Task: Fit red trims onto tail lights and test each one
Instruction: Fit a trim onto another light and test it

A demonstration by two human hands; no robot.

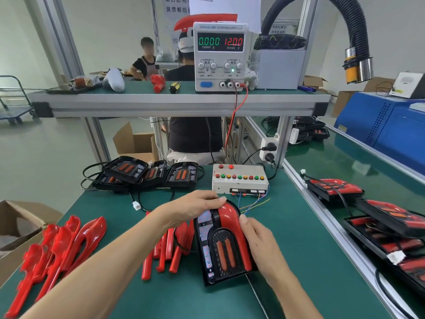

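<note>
A black tail light point(213, 261) lies on the green mat in front of me, with a red curved trim point(232, 217) seated along its top and right side. My left hand point(195, 208) grips the light's top end, fingers over the trim's crown. My right hand point(259, 245) holds the right edge, thumb against the trim. Large red trims point(69, 240) lie at the left, and narrow red trim strips point(167, 249) lie just left of the light. Untrimmed black tail lights point(147, 173) with cables are stacked at the back left.
A white test box point(239, 180) with coloured buttons and loose wires stands behind the light. The power supply point(219, 56) on the shelf reads 0.000 A and 12.00 V. Tail lights with red trims point(333, 187) lie on the right conveyor. A cardboard box point(16, 229) stands at the left. Two people are behind the shelf.
</note>
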